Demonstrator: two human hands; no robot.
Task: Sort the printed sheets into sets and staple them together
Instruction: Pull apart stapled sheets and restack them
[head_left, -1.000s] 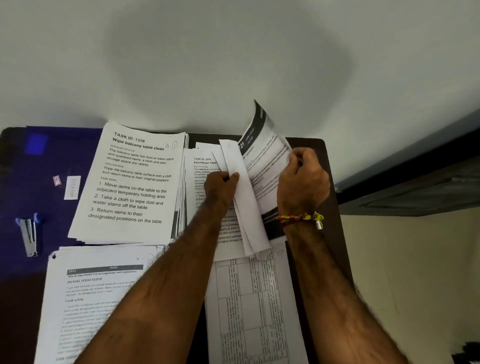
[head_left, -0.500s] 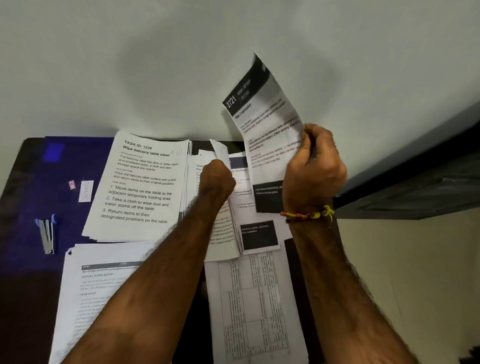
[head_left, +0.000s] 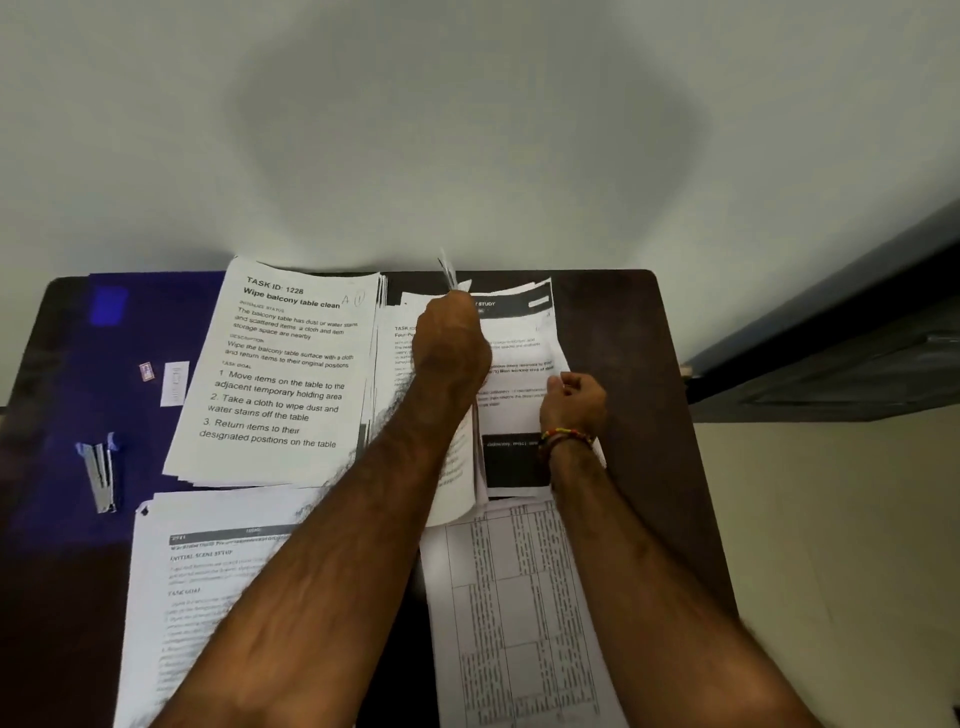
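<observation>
The left hand (head_left: 454, 343) pinches a few lifted sheets (head_left: 451, 275) at the far edge of the middle stack (head_left: 519, 364). The right hand (head_left: 574, 402) grips that stack's right edge. Sorting appears under way; no set is ready for stapling. The next move likely calls for separating the lifted sheets. The stapler (head_left: 101, 475) lies well apart on the table (head_left: 623, 322), at left.

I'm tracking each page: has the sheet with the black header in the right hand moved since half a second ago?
Yes. The right hand has brought the sheet down from in front of the wall onto the pile on the table.
</observation>
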